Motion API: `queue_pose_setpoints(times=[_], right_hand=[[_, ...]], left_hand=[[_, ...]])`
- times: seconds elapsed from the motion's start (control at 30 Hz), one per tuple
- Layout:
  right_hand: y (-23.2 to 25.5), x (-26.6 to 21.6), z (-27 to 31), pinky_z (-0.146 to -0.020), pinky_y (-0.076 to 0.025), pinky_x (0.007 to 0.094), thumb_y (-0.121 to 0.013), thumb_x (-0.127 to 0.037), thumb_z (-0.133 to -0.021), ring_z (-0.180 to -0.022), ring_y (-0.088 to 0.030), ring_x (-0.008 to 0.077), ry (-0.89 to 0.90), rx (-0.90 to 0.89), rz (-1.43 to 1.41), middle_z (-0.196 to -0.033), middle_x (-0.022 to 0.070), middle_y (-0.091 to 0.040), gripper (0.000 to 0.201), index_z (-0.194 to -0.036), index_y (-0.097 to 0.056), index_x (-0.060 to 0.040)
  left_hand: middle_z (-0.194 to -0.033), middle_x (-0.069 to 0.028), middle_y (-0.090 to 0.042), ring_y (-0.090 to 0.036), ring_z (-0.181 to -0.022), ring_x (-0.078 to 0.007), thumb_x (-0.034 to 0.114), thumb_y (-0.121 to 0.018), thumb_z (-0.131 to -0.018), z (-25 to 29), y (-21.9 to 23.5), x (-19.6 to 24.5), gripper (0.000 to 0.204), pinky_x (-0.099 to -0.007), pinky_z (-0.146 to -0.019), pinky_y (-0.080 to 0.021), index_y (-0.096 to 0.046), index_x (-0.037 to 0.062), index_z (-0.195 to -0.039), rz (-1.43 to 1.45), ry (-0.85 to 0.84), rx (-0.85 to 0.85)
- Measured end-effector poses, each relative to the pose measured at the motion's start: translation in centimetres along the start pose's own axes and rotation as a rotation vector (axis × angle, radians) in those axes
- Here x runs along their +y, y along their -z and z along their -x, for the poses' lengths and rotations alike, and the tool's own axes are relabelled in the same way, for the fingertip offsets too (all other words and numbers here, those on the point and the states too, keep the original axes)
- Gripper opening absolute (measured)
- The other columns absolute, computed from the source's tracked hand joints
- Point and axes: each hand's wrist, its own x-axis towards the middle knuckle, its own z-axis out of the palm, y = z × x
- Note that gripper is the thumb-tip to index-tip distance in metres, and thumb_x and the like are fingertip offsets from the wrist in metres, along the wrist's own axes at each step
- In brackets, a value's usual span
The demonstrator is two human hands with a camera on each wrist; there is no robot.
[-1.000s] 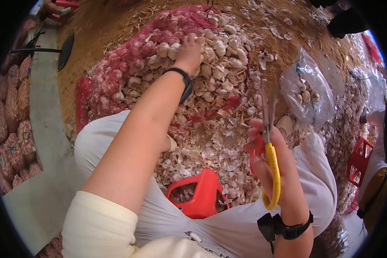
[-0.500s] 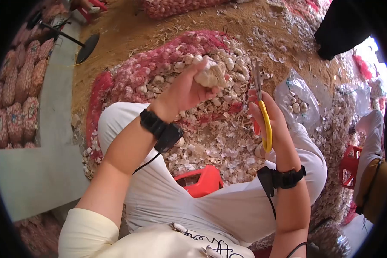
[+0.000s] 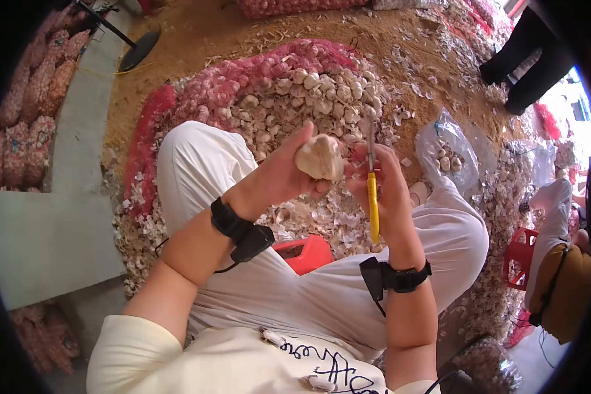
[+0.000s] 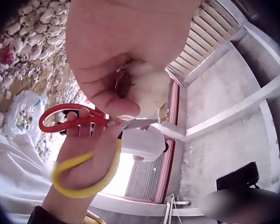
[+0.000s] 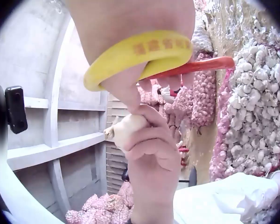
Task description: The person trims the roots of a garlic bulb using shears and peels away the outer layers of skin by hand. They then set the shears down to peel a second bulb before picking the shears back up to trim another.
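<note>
A whole garlic bulb (image 3: 320, 157) sits in my left hand (image 3: 276, 172), fingers curled round it, over the lap. In the right wrist view its stem end (image 5: 110, 132) points away from the palm. My right hand (image 3: 386, 190) grips scissors (image 3: 373, 203) with one yellow and one red handle. The left wrist view shows the red loop (image 4: 60, 126) round the fingers and the yellow loop (image 4: 86, 175) by the thumb, the blades close beside the bulb. Beyond the hands lies a heap of garlic bulbs (image 3: 308, 98) spilling from a pink net sack (image 3: 210, 88).
Garlic skins cover the floor around the legs. A red stool (image 3: 308, 255) stands between the knees. At the right lies a clear plastic bag (image 3: 443, 154) with several bulbs inside. Another person sits at the far right by a red stool (image 3: 520, 256); filled net sacks (image 3: 29, 154) line the left.
My left hand has come back from the heap toward my body with a garlic bulb. The scissors in my right hand have swung inward, closer to the bulb.
</note>
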Motion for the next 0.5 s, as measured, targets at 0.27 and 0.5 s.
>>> queue_pose_setpoints(times=[0.27,0.5], right_hand=[[-0.4,-0.5,-0.7,-0.082,-0.050,0.0397,-0.078,-0.003,-0.066,-0.101,-0.055,0.0345,0.211,-0.208,0.268,-0.118,0.0155,-0.051,0.058,-0.119,-0.053,-0.0042],[-0.7,1.1,-1.0,-0.076,-0.049,0.0316,-0.073,-0.002,-0.074,-0.091,-0.059,0.0256,-0.083,0.013,0.016,-0.104,0.0115,-0.057,0.043,-0.111,-0.053,-0.0045]], left_hand=[[-0.087,-0.0059,-0.063,-0.061,-0.068,-0.0166,0.065,-0.025,-0.095,-1.2,2.2,-2.4,0.063,-0.0291,-0.053,-0.048,-0.056,0.0098,-0.102,-0.254,0.181,0.058],[-0.085,-0.0063,-0.058,-0.057,-0.066,-0.0120,0.060,-0.040,-0.095,-0.8,-0.3,-3.9,0.062,-0.0252,-0.056,-0.047,-0.044,0.0048,-0.124,-0.576,-0.229,0.256]])
